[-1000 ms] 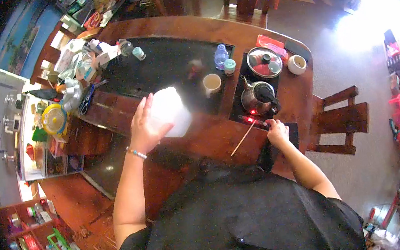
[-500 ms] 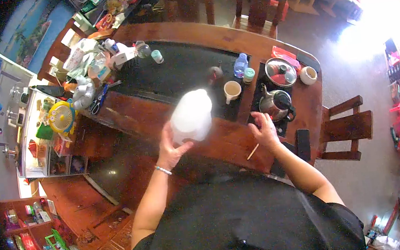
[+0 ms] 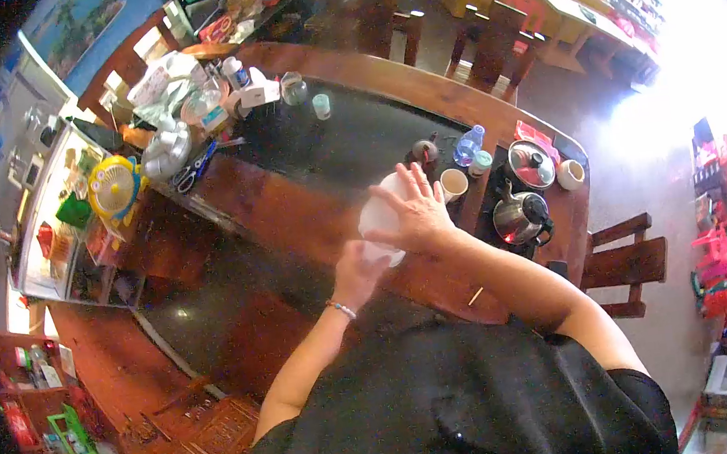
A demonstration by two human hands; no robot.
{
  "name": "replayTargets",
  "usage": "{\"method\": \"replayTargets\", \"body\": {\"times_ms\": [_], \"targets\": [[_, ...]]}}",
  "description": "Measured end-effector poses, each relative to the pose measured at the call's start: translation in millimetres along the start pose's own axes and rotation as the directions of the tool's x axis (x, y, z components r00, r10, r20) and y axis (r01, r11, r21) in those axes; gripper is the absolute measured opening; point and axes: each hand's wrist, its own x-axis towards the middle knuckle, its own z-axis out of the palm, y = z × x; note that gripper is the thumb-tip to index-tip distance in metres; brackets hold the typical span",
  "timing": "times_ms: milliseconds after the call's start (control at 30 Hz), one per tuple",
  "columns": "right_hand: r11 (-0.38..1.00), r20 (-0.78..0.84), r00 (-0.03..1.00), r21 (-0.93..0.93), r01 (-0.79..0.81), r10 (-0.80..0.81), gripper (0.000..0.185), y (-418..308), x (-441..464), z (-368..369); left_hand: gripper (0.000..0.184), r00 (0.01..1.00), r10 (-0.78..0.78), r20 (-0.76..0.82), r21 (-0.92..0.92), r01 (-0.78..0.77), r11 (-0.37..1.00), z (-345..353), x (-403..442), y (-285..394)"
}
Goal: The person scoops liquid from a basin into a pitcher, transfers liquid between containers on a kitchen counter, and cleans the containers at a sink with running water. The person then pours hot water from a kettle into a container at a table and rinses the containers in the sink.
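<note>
A white plastic bottle, tilted and partly hidden by my fingers, is above the brown wooden table. My left hand, wearing a beaded bracelet, is closed around its lower end. My right hand reaches across the bottle's upper part with fingers spread; whether the palm touches it, I cannot tell. Just beyond my right hand is a pale cup, with a small dark teapot behind it.
To the right stand a steel kettle, a glass-lidded pot, a clear bluish bottle and a white mug. A thin stick lies near the front edge. Leftward are blue scissors and a yellow fan.
My right hand has moved left from beside the kettle onto the bottle, its fingers now spread. My left hand still holds the bottle. The view has shifted slightly.
</note>
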Motion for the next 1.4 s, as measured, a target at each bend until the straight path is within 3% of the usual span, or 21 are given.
{"method": "replayTargets", "body": {"times_ms": [100,167,200,233,300,367,433,600,700,833,933,1033,1067,1167,1233,1300,1333,1367,1400], "targets": [[0.998,-0.030,0.998,-0.008,-0.063,0.063,0.078,-16.0,-0.7,6.1,0.030,0.959,0.262,0.111,0.158,-0.277,0.948,-3.2,2.6,14.5],[0.993,0.030,0.997,-0.100,0.069,-0.066,0.079,-24.3,-3.3,4.7,0.030,0.910,0.401,0.105,0.204,-0.414,0.887,13.4,3.6,-22.9],[0.983,0.058,0.990,-0.123,0.138,-0.132,0.079,-26.0,-6.9,3.8,0.030,0.962,0.260,0.088,-0.027,-0.259,0.966,23.9,1.5,-37.1],[0.968,0.087,0.977,-0.144,0.205,-0.194,0.080,-25.3,-9.2,3.5,0.031,0.991,0.114,0.069,-0.263,-0.092,0.960,34.4,-0.5,-51.3],[0.976,0.047,0.989,-0.161,0.147,-0.142,0.076,-19.4,-9.0,1.4,0.032,0.964,0.185,0.189,0.263,-0.231,0.937,4.0,2.2,1.1],[0.993,-0.007,1.000,-0.122,0.010,-0.011,0.075,-11.2,-4.2,-1.4,0.022,0.976,0.214,0.028,0.190,-0.215,0.958,7.2,5.5,2.0],[0.997,-0.018,0.999,-0.077,-0.028,0.026,0.073,8.4,2.3,8.0,0.024,0.995,0.092,-0.036,0.163,-0.085,0.983,-0.5,3.4,18.2],[0.986,-0.057,0.996,-0.160,0.052,-0.062,0.074,0.7,-6.2,13.1,0.027,0.997,0.078,-0.012,0.181,-0.075,0.981,-0.6,5.4,15.8],[0.995,0.028,0.999,-0.095,0.025,-0.022,0.075,-5.0,-6.2,-1.8,0.029,0.994,0.111,-0.004,0.181,-0.108,0.977,-0.2,6.1,11.2],[0.989,0.008,1.000,-0.151,0.004,-0.003,0.075,-3.6,-10.4,4.2,0.030,0.995,0.099,0.018,0.256,-0.101,0.961,-1.5,7.0,13.4],[0.986,-0.018,1.000,-0.168,-0.003,0.000,0.076,-2.6,-9.9,13.2,0.036,0.994,-0.061,0.089,0.181,0.044,0.983,-0.4,9.7,12.4],[0.978,0.036,0.999,-0.206,-0.019,0.027,0.077,-7.1,-7.9,7.1,0.047,0.992,-0.036,0.125,0.017,0.034,0.999,-9.5,8.2,6.8],[0.976,0.037,0.999,-0.216,-0.018,0.027,0.077,-7.0,-7.0,7.0,0.060,0.968,-0.194,0.157,-0.182,0.221,0.958,-12.8,10.0,3.9],[0.973,0.047,0.998,-0.231,-0.024,0.035,0.071,-6.4,-6.9,4.8,0.069,0.986,-0.132,-0.099,-0.254,0.103,0.962,-14.8,29.7,7.6],[0.990,0.056,0.998,-0.140,-0.005,0.013,0.059,0.8,-4.6,4.3,0.073,0.978,-0.208,0.020,-0.415,0.197,0.888,-13.3,43.8,15.7],[0.974,-0.040,0.999,0.225,0.019,-0.010,0.049,36.2,-0.3,21.8,0.074,0.956,-0.219,0.197,-0.518,0.291,0.804,-0.1,58.5,-6.5],[0.902,-0.232,0.972,0.428,0.058,0.048,0.047,47.3,-3.8,34.5,0.070,0.937,-0.239,0.254,-0.459,0.334,0.823,7.0,63.8,-26.8],[0.856,-0.328,0.914,0.516,-0.036,0.237,0.048,52.4,-5.4,41.6,0.068,0.917,-0.238,0.321,-0.506,0.378,0.775,1.6,64.7,-11.1],[0.830,-0.364,0.872,0.553,-0.080,0.327,0.046,59.4,-3.6,49.2,0.067,0.892,-0.235,0.387,-0.545,0.427,0.721,-9.2,63.3,19.9]]}}
